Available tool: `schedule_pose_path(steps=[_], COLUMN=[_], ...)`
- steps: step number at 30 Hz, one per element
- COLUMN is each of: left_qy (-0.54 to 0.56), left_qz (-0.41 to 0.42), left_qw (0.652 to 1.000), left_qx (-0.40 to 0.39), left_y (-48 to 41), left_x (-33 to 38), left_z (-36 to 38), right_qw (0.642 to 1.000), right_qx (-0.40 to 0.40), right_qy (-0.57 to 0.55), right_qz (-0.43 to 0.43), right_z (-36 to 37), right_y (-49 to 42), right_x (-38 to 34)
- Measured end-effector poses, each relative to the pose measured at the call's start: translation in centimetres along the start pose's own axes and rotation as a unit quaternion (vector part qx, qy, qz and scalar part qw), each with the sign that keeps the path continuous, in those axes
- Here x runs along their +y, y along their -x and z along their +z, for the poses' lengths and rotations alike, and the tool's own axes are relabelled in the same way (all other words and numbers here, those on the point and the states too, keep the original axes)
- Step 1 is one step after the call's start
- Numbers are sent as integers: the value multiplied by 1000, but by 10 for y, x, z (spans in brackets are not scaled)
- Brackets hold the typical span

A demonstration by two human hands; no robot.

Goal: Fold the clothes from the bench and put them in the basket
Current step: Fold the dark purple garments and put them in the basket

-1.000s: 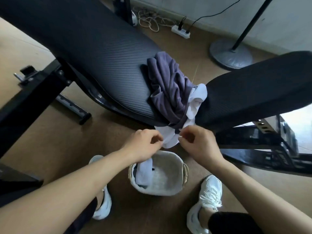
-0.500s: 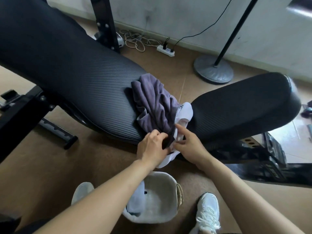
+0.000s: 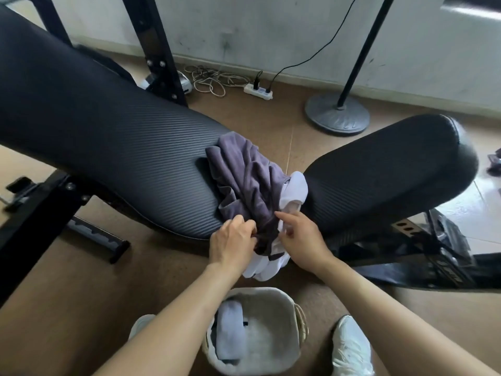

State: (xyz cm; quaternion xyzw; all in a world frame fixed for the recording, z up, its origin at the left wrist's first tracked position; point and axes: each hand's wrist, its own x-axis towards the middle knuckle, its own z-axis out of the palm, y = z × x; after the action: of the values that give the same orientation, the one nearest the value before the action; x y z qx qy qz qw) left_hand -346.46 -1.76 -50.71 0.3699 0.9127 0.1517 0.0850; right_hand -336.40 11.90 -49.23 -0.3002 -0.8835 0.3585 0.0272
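1. Bench: two black ribbed pads, a long one on the left and a shorter one on the right, meet at a gap near the middle of the view.

2. Purple garment: it lies crumpled on the right end of the long pad. Its lower part hangs over the near edge of the bench at the gap.

3. White garment: it sits in the gap, touching the purple garment on its right side and partly under it. Its lower end hangs below the near edge of the bench, above the basket.

4. Left hand: it is at the near edge of the bench, with fingers curled into the lower end of the purple garment, grasping it.

5. Right hand: it is just beside the left hand. The index finger is extended and touches the cloth where the purple and white garments meet. The thumb lies against the white garment. Whether the hand pinches the cloth cannot be told.

6. Basket: pale and woven, it stands on the floor below the near edge of the bench, between two white shoes. A folded pale garment lies against its left wall.

7. Beyond the far edge of the bench, a power strip and a round stand base rest on the floor near the wall.
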Motion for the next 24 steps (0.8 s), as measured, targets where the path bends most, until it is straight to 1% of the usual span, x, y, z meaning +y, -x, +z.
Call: schedule_pose_path(steps=[3, 5, 7, 8, 9, 11, 13, 14, 16, 18, 21, 22, 24], left_qy=[29, 72, 128, 154, 172, 186, 224, 257, 308, 344, 384, 398, 432], left_qz=[-12, -52, -108, -123, -120, -66, -13, -7, -10, -15, -45, -57, -71], left_qw=[999, 992, 975, 965, 958, 952, 946, 939, 921, 900, 872, 863, 841], left_qx=[38, 92, 149, 173, 197, 233, 232, 226, 236, 266, 299, 306, 317], left_y=[-2, -5, -11, -14, -16, -19, -17, -14, -9, -5, 1, 3, 9], left_x=[-7, -13, -24, -31, -37, -47, -51, -51, -50, -53, -60, -61, -64], left_z=[-6, -19, -35, -44, -51, -64, -73, -77, -85, -92, -102, -105, -111], right_qw=[999, 998, 998, 998, 998, 998, 997, 997, 997, 997, 994, 992, 985], right_qx=[34, 48, 51, 48, 42, 28, 29, 37, 44, 17, -32, -32, 3], right_qy=[5, 1, 5, 8, 11, 22, 41, 50, 57, 69, 94, 109, 172], right_qz=[28, 42, 46, 49, 53, 59, 53, 43, 28, 30, 51, 54, 24], right_z=[2, 2, 2, 3, 2, 0, -1, -2, -2, 1, 7, 9, 13], right_y=[1, 1, 1, 1, 0, -1, -1, -1, -2, -4, -10, -11, -10], right_x=[-2, -2, -4, -5, -7, -11, -17, -21, -27, -31, -33, -35, -41])
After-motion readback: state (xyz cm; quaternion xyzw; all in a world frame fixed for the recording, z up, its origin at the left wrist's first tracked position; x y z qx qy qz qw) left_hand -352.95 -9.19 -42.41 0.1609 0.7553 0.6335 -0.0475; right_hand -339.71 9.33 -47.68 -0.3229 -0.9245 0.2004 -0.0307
